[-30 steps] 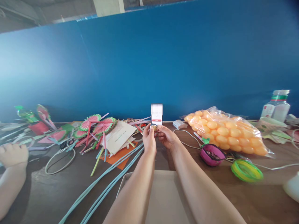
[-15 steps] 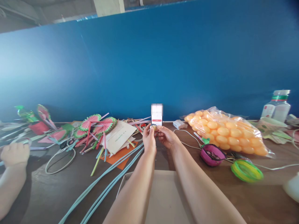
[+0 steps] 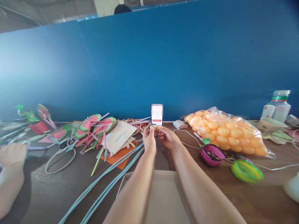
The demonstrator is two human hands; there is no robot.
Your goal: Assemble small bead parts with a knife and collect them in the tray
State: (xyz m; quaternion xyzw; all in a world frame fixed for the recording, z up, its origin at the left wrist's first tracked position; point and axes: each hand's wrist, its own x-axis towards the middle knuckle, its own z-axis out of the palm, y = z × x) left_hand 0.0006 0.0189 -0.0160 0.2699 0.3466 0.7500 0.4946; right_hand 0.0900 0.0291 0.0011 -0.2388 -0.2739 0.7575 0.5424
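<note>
Between my two hands is a small round shiny object (image 3: 154, 126), gold and silver in tone; its exact kind is too small to make out. My left hand (image 3: 149, 140) pinches it from the left, thumb on the near side. On its right side, the fingers of my right hand (image 3: 167, 137) are closed at its edge. Just behind my fingertips a phone (image 3: 157, 114) stands upright with its screen lit. Below my forearms lies a shallow grey-beige box or tray (image 3: 163, 193).
Left are watermelon-patterned paper fans (image 3: 91, 122), papers (image 3: 120, 135), pale blue tubes (image 3: 112, 172) and another person's hand (image 3: 13, 154). Right are a bag of orange balls (image 3: 226, 132), a purple pouch (image 3: 212, 155), green-yellow rings (image 3: 247, 171) and a bottle (image 3: 277, 107). A blue partition (image 3: 163, 62) stands behind.
The top of a person's dark-haired head has appeared above the blue partition. The other person's hand at the left has shifted slightly left. My hands stay almost in place.
</note>
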